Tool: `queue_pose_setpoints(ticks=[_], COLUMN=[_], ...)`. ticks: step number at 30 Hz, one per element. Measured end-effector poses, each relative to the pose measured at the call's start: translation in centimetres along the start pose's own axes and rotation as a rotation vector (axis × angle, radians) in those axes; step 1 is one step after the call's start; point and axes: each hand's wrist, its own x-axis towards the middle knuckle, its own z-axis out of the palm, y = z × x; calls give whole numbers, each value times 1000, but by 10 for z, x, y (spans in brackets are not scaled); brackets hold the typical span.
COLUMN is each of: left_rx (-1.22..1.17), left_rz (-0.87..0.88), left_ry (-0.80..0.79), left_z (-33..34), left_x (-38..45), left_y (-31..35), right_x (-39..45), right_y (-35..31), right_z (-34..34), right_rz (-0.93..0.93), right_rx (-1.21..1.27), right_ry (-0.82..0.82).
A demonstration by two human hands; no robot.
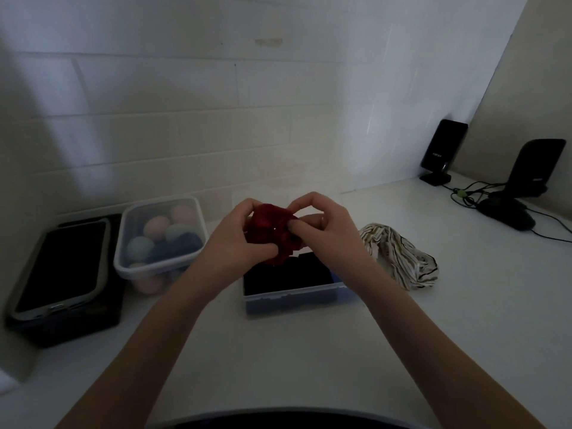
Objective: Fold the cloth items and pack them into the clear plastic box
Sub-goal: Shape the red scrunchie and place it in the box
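Both hands hold a small dark red cloth [272, 232] bunched up above the clear plastic box [294, 300]. My left hand [238, 235] grips its left side, my right hand [322, 221] pinches its right side. The box sits on the white counter under the hands and holds a dark folded cloth [288, 277], with something blue at its right end. A crumpled white cloth with dark stripes [402, 257] lies on the counter just right of the box.
A lidded clear tub of pastel balls [161, 239] stands to the left, beside a phone [58, 270] lying on a black case. Two black speakers [442, 151] [535, 168] and cables occupy the back right corner. The tiled wall runs close behind.
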Motion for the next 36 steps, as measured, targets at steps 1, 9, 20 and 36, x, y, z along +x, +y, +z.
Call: queue_pose_setpoints(ticks=[1,9,20,36], left_rx=[15,54,877,1412], left_rz=[-9,50,180,-3], left_ry=[-29,-153,-250,-490], left_z=[-1,-14,-16,7], left_x=[0,-3,-10,6], left_y=[0,-14,-6,4], right_x=[-1,-1,1,27], right_y=[-2,3,0,0], right_z=[-1,-12,-10,21], right_rz=[20,211,178,185], right_rx=[34,-5,-603,-1240], right_ry=[-10,-188,-585,-957])
